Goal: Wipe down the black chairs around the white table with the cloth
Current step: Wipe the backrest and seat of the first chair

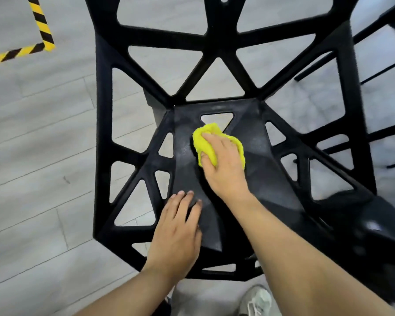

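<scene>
A black plastic chair point(132, 160) with triangular cut-outs fills the middle of the head view, seen from above. My right hand point(224, 165) grips a bunched yellow cloth point(203, 142) and presses it onto the middle of the seat. The fingers curl over the cloth, hiding most of it. My left hand point(178, 231) lies flat on the seat's front part, fingers straight, holding nothing.
Grey wood-look floor point(39, 156) lies to the left, with yellow-black hazard tape point(41, 28) at the top left. Thin black furniture legs point(374, 67) stand at the right, and a second black chair point(374, 236) is at the lower right. My shoe point(258, 299) shows at the bottom.
</scene>
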Available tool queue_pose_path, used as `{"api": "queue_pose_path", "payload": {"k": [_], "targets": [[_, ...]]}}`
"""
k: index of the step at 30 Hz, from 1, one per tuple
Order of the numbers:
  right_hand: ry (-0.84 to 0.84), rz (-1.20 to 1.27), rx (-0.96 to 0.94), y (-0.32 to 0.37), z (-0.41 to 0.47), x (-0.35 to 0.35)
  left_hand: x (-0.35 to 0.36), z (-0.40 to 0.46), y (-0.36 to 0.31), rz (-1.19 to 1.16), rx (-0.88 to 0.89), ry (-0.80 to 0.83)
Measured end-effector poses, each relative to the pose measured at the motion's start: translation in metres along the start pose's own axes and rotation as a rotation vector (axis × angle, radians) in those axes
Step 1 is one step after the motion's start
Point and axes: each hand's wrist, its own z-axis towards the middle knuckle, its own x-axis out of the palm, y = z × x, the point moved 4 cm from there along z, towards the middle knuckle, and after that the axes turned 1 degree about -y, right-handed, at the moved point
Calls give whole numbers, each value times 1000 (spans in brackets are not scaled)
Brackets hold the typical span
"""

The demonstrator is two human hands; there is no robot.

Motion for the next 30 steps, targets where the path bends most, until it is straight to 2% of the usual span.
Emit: {"api": "queue_pose_path", "payload": {"k": [3, 7, 9, 12, 16, 18, 20, 24, 27, 28, 30], "targets": [[106, 9, -135, 41, -42, 24, -16, -14, 14, 78, 83, 89], [240, -113, -235, 33, -69, 2, -21, -62, 33, 233, 186, 152], [145, -191, -121, -2, -74, -31, -21, -72, 36, 256, 224, 160], [-107, -303, 176, -56, -83, -85, -22, -72, 36, 287, 215, 176], [-176, -307, 315, -41, -101, -75, -24, -70, 36, 293, 202, 217], [-153, -257, 268, -6, -119, -47, -28, -66, 37, 239, 187, 216], [-110, -189, 139, 44, -145, -14, -38, -57, 38, 194, 170, 179], [-19, -92, -26, 105, -180, 27, -57, -51, 55, 234, 82, 145], [102, -155, -155, 76, -190, 5, -55, -66, 65, 298, 114, 208], [102, -184, -135, 56, -194, -13, -53, -70, 66, 310, 138, 223], [-14, -225, 7, 12, -199, -60, -52, -73, 66, 320, 154, 228]]}}
